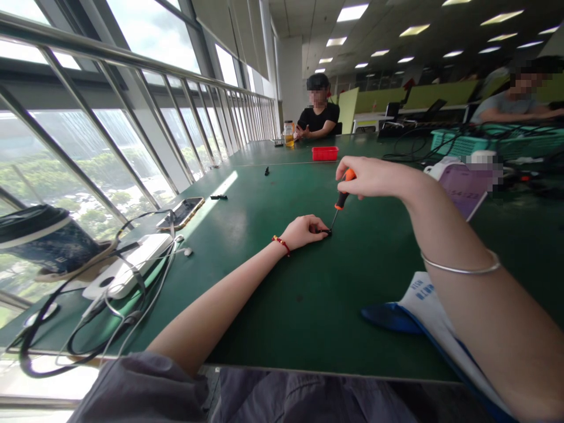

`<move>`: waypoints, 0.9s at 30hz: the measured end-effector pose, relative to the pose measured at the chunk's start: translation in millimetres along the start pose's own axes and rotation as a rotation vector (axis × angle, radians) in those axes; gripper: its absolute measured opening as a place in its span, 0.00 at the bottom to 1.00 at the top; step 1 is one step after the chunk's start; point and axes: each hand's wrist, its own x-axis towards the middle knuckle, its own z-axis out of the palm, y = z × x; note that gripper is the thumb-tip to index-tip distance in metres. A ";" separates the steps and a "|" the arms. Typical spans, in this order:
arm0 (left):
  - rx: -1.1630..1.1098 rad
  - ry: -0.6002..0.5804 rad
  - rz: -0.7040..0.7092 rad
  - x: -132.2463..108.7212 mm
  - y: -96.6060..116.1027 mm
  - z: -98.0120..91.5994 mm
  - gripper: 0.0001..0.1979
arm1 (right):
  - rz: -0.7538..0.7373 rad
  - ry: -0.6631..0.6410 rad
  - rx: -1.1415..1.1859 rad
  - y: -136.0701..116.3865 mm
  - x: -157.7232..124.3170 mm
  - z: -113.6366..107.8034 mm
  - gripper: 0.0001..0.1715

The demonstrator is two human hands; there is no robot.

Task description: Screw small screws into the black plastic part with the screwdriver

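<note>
My right hand (368, 177) is closed around the orange handle of a small screwdriver (340, 202), held nearly upright. Its tip meets a small black part (325, 232) on the green table (282, 294). My left hand (304, 230) rests on the table with its fingers pinched on that black part, holding it down. A red cord bracelet is on my left wrist and a thin silver bangle on my right forearm.
A red tray (325, 153) stands further back, with small black pieces (219, 197) to its left. Phones (183, 211), a white power bank (132, 261) and cables lie at the left by a window railing. A purple tablet (465, 191) is right. Two people sit beyond.
</note>
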 end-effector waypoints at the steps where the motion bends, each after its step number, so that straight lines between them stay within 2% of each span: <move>1: -0.001 0.000 0.005 0.0 0.0 0.0 0.09 | -0.009 -0.013 0.014 -0.5 -0.5 -0.3 0.19; 6: -0.003 0.002 0.013 0.4 -1.4 0.6 0.09 | 0.006 -0.040 -0.053 -2.7 -4.8 -3.5 0.15; 8: -0.001 0.003 0.007 0.5 -1.5 0.7 0.09 | -0.040 -0.048 -0.023 -3.0 -5.4 -4.0 0.12; 11: 0.002 0.002 0.001 0.5 -1.1 0.5 0.09 | -0.072 -0.043 0.041 -3.1 -4.2 -2.1 0.12; 14: -0.001 0.001 0.004 0.5 -1.0 0.4 0.09 | -0.040 0.034 0.025 -1.7 -1.6 1.8 0.15; 19: -0.010 -0.001 0.012 0.5 -2.1 0.8 0.09 | -0.079 0.281 0.025 0.0 3.2 8.7 0.15; 23: -0.016 0.008 0.010 0.6 -2.2 1.2 0.09 | -0.127 0.292 0.077 -2.2 5.3 11.8 0.12; 27: -0.024 0.020 0.007 0.7 -2.2 2.1 0.07 | -0.105 0.307 0.092 -3.0 5.4 11.3 0.11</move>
